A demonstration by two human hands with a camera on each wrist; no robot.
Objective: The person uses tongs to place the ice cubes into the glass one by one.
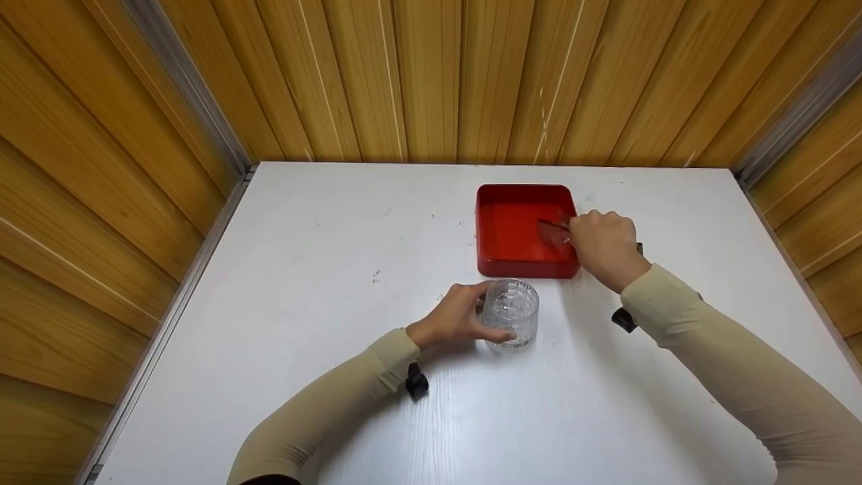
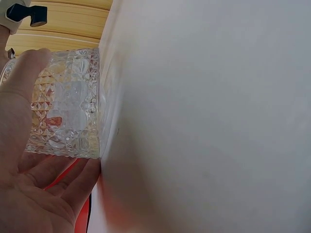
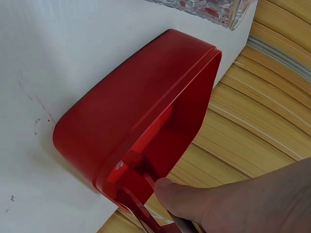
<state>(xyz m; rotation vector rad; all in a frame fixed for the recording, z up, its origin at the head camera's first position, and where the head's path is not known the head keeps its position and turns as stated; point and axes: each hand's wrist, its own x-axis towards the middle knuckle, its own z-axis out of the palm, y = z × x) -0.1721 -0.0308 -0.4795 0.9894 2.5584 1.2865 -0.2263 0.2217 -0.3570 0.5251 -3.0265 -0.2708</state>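
A clear cut-glass tumbler (image 1: 512, 314) stands upright on the white table. My left hand (image 1: 463, 315) holds it from the left, thumb on the near side and fingers round the far side. In the left wrist view, the thumb lies against the patterned wall of the tumbler (image 2: 68, 104). My right hand (image 1: 606, 246) is over the right rim of a red square box (image 1: 528, 269). It grips what look like metal tongs (image 1: 553, 232), whose ends reach down into the box. In the right wrist view, the tongs' two arms (image 3: 141, 213) stand apart, with red reflections.
The red box sits just beyond the tumbler, toward the back of the table (image 1: 323, 269). Wood-patterned panels (image 1: 431, 81) rise behind the table and at both sides. Small dark marks (image 1: 376, 276) speckle the tabletop.
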